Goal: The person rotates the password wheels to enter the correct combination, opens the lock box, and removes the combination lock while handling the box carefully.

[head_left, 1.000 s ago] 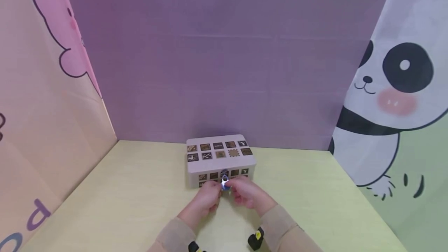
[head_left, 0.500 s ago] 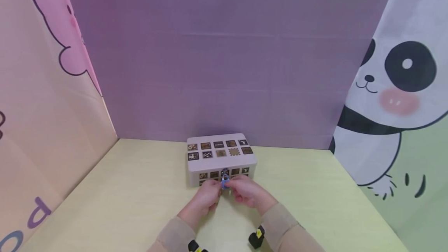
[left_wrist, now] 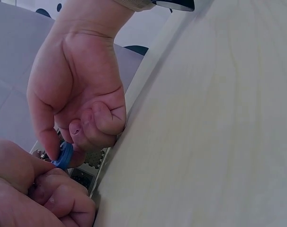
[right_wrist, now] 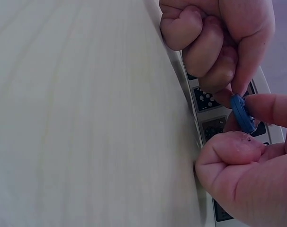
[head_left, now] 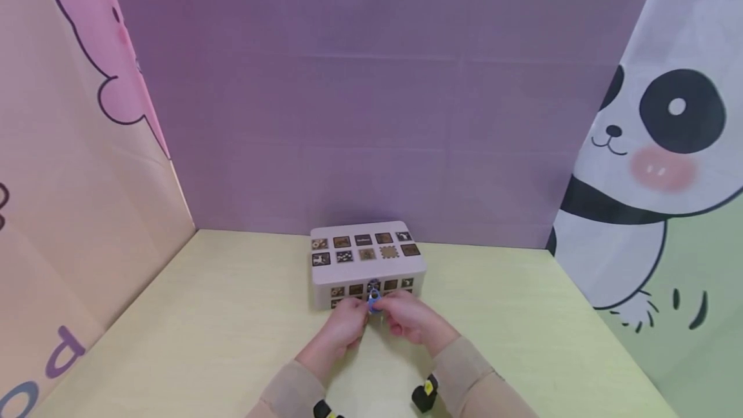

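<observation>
A small blue padlock (head_left: 374,302) hangs at the front clasp of a pale tin box (head_left: 348,269) with brown and black picture squares on its lid and front. My left hand (head_left: 345,322) pinches the padlock's left edge between thumb and forefinger. From the other side, my right hand (head_left: 411,318) holds it between thumb and curled forefinger. In the right wrist view the padlock (right_wrist: 243,114) is seen edge-on between both hands' fingertips. The other fingers of both hands are folded into the palms. Fingers cover much of the padlock's body, and its keyhole cannot be seen.
The box stands on a light wood-grain table (head_left: 232,328), close to a purple back panel (head_left: 371,115). A panda-print panel (head_left: 656,147) borders the right side, and a pink and peach printed panel (head_left: 104,199) the left.
The padlock's face, bright with glare one second ago, now shows blue, so its angle has changed slightly. Both hands keep nearly the same place at the clasp.
</observation>
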### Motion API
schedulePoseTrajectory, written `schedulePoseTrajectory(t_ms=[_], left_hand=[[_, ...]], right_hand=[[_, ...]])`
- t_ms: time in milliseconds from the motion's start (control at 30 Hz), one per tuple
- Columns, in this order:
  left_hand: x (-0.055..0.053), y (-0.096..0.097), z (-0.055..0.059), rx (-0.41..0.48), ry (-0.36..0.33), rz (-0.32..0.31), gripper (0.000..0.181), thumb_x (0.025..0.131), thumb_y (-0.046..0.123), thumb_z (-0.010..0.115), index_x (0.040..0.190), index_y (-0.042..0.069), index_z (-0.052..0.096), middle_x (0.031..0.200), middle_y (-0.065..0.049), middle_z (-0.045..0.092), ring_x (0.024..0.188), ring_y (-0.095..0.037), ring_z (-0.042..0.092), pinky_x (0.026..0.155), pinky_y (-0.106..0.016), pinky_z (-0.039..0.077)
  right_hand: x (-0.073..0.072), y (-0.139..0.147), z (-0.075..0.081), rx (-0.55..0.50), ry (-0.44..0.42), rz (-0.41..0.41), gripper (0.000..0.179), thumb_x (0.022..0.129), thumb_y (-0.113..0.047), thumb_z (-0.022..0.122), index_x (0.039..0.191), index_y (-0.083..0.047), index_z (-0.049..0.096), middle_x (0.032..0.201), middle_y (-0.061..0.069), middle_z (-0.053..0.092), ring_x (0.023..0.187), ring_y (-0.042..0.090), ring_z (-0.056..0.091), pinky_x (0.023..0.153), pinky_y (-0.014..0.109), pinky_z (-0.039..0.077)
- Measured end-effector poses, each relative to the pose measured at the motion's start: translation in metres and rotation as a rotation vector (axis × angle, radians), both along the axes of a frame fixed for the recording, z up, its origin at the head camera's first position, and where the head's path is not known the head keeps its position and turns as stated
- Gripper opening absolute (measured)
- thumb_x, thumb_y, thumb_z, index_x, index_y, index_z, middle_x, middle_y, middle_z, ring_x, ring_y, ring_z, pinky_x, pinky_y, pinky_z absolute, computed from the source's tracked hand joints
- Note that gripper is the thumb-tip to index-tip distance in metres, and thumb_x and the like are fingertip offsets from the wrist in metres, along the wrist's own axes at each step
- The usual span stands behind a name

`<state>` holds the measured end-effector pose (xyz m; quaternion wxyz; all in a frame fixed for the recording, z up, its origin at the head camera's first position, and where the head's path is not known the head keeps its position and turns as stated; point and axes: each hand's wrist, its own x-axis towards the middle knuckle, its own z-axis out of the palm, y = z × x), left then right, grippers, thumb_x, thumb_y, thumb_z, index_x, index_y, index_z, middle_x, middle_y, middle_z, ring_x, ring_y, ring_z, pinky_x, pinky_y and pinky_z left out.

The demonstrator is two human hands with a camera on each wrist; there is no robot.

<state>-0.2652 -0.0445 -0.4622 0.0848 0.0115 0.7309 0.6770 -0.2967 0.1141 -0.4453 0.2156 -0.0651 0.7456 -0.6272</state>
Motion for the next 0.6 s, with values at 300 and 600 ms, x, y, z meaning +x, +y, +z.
schedulePoseTrajectory(t_ms=[300, 600], left_hand=[[-0.0004, -0.0004, -0.0005, -0.004, -0.001, 0.006, 0.026, 0.105, 0.011, 0.041, 0.097, -0.007, 0.059, 0.055, 0.009, 0.035, 0.04, -0.005, 0.025, 0.036, -0.02, 0.022], [-0.0007, 0.0, -0.0009, -0.021, 0.015, 0.015, 0.025, 0.105, 0.01, 0.042, 0.099, -0.007, 0.06, 0.057, 0.008, 0.037, 0.04, -0.005, 0.026, 0.036, -0.02, 0.022]], right_hand=[[-0.0009, -0.0006, -0.0023, -0.003, 0.008, -0.002, 0.021, 0.097, -0.014, 0.062, 0.106, 0.004, 0.067, 0.061, -0.006, 0.039, 0.05, 0.007, 0.032, 0.048, 0.02, 0.027], [-0.0026, -0.0016, -0.0021, 0.039, 0.009, -0.019, 0.023, 0.095, -0.018, 0.063, 0.104, 0.003, 0.067, 0.06, -0.005, 0.039, 0.05, 0.008, 0.033, 0.048, 0.021, 0.029]])
